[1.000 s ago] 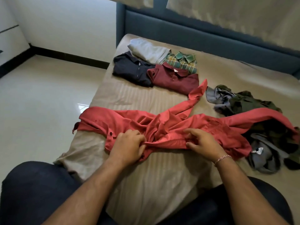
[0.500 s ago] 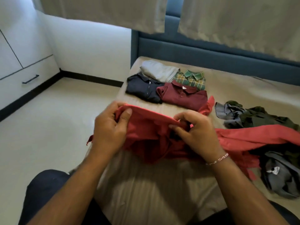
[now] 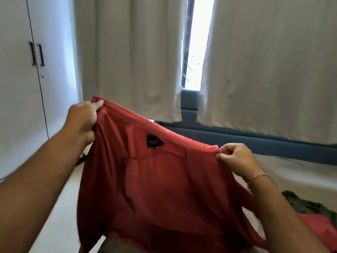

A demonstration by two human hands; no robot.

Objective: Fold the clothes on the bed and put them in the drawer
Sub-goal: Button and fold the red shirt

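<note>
Red shirt (image 3: 160, 189) aloft, black neck label (image 3: 154, 141) showing, top edge in 2 pinching grips: left hand (image 3: 83, 117), right hand (image 3: 237, 159).

The red shirt (image 3: 160, 189) hung spread out in the air above the bed (image 3: 300, 172), its top edge stretched taut and sloping down to the right, a black label showing just below that edge. A dark green garment (image 3: 308, 205) lay crumpled on the bed at the right.
</note>
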